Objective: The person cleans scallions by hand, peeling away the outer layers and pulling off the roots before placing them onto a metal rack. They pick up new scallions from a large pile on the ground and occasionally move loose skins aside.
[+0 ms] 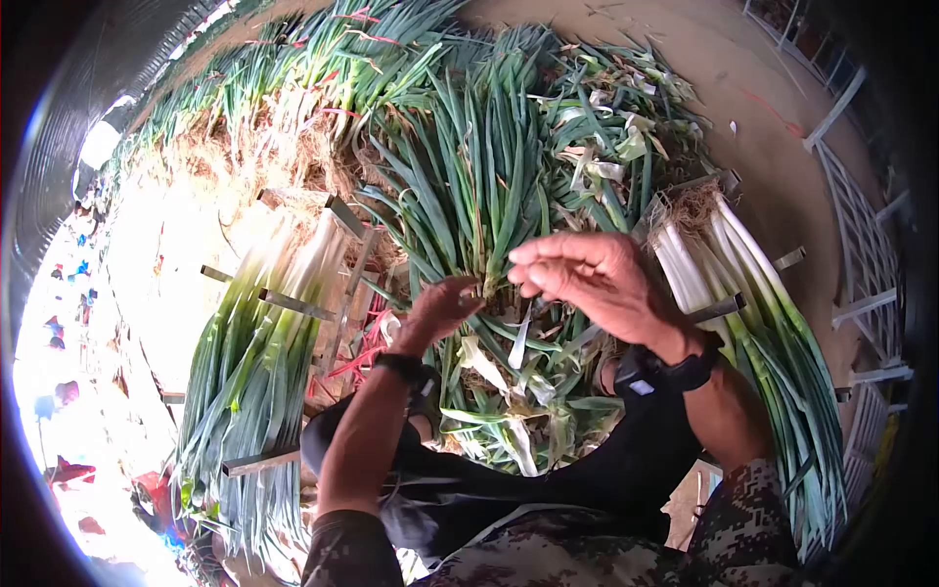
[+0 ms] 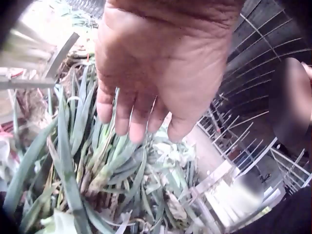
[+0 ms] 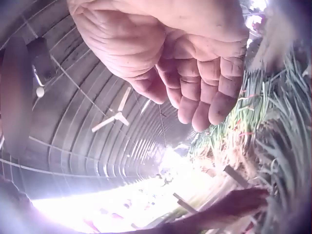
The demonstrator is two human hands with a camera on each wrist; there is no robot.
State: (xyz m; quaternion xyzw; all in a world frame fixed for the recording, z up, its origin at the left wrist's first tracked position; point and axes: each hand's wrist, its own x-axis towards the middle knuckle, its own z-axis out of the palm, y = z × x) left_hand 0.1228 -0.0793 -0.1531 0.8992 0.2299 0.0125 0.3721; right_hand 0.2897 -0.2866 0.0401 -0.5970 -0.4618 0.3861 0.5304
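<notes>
Head view: the left hand point(image 1: 438, 311) and the right hand point(image 1: 602, 289) are poised on either side of the lower end of a middle bunch of long onions point(image 1: 479, 176), whose green leaves fan away from the person. The fingers of both hands are loosely bent, and neither has hold of anything visible; whether a fingertip brushes the bunch cannot be told. Cleaned onions lie across two metal racks, the left bundle point(image 1: 249, 342) and the right bundle point(image 1: 768, 328), white ends away from the person, apparently so that the uprights keep the stalks together and aligned within reach. Loose leaves point(image 1: 479, 364) litter the ground between the legs, probably where stripping lets them fall. A larger heap point(image 1: 323, 88) with roots lies beyond, presumably as near stock

Left wrist view: the palm faces the camera, fingers slightly parted, nearly straight, pointing down and empty; onion leaves stand below and behind them

Right wrist view: the fingers lie side by side in a shallow curve, the thumb apart, the palm bare, perhaps relaxed between grips; onions show at the right edge, and a ceiling fan point(image 3: 117, 116) hangs beneath the arched roof point(image 3: 73, 97)
</notes>
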